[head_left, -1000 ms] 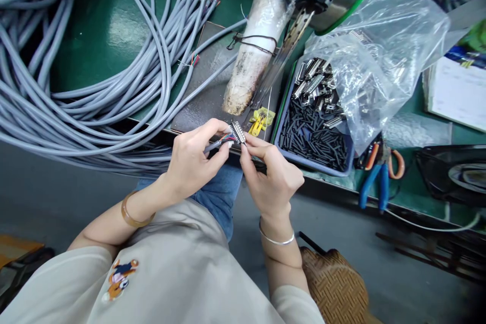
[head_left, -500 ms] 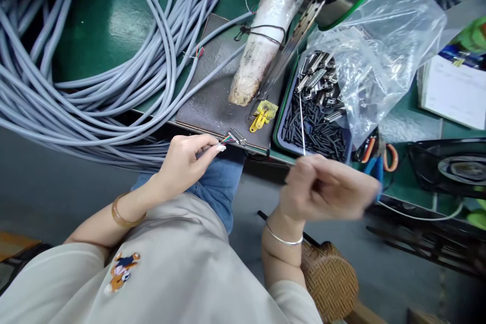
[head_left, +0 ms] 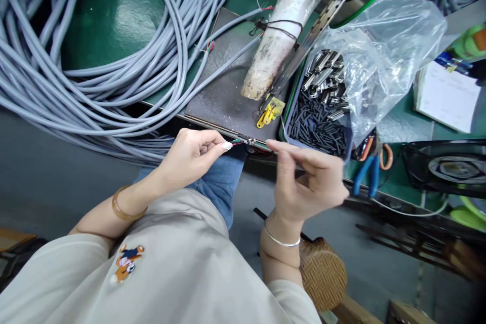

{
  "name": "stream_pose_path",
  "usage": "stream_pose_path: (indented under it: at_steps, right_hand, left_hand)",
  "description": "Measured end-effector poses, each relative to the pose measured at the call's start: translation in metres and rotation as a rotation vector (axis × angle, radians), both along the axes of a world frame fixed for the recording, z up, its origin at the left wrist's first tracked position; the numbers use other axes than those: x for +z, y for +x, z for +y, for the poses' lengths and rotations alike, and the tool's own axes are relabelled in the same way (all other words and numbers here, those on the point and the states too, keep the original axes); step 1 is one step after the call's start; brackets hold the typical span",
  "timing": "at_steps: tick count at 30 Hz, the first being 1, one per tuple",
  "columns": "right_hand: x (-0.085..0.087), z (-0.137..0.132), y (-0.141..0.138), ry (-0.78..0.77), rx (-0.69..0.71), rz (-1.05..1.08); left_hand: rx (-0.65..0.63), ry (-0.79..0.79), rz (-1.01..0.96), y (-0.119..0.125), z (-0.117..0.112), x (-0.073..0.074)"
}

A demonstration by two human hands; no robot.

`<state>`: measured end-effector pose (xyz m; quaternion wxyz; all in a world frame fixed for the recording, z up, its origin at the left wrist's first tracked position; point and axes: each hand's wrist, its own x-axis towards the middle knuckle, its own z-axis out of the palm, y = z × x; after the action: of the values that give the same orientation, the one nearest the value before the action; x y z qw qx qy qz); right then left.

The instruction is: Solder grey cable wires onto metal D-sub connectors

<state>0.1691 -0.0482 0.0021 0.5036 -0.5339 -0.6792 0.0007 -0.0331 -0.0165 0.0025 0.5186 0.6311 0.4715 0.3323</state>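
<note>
My left hand [head_left: 197, 154] pinches several thin coloured wires [head_left: 237, 142] between thumb and fingers. They run to a small metal connector [head_left: 250, 141] at the front edge of the dark board. Just right of the connector is my right hand [head_left: 307, 177], its index finger stretched toward it and the thumb pressed up under that finger. A thin pale wire strand [head_left: 284, 127] comes down to the right hand's fingers, where its end is hidden. A yellow clip-like piece [head_left: 270, 112] lies on the board [head_left: 216, 96] above the connector.
Grey cables [head_left: 152, 76] with stripped ends are heaped on the left. Behind the hands, a plastic-wrapped white tool [head_left: 269, 50] points down. A bin [head_left: 283, 134] holds metal connectors and black sleeves under a clear bag [head_left: 391, 55]. Blue-handled pliers [head_left: 366, 174] lie to the right.
My right hand has moved left, close to the connector, with the index finger now extended. The connector has turned and shifted slightly right with my left hand. The view has shifted a little.
</note>
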Motion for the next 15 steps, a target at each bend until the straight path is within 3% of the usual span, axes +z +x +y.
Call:
stream_pose_path:
  at_steps: [4, 9, 12, 13, 15]
  right_hand:
    - [0.005, -0.001, -0.005, -0.103, 0.109, -0.129]
    - [0.001, 0.000, -0.005, -0.189, 0.110, 0.028]
    - [0.001, 0.003, 0.001, -0.015, 0.024, 0.154]
    - [0.003, 0.003, 0.005, 0.094, -0.027, 0.184]
    - [0.008, -0.001, 0.015, 0.221, -0.108, 0.209]
  left_hand:
    - [-0.034, -0.007, -0.046, -0.002, 0.000, 0.003]
    - [-0.231, 0.019, -0.074, -0.014, -0.003, 0.001]
    - [-0.419, 0.134, -0.005, -0.022, -0.008, -0.005]
    - [-0.433, 0.187, 0.030, -0.024, -0.008, -0.007]
    - [-0.333, 0.304, 0.093, -0.025, -0.005, -0.009]
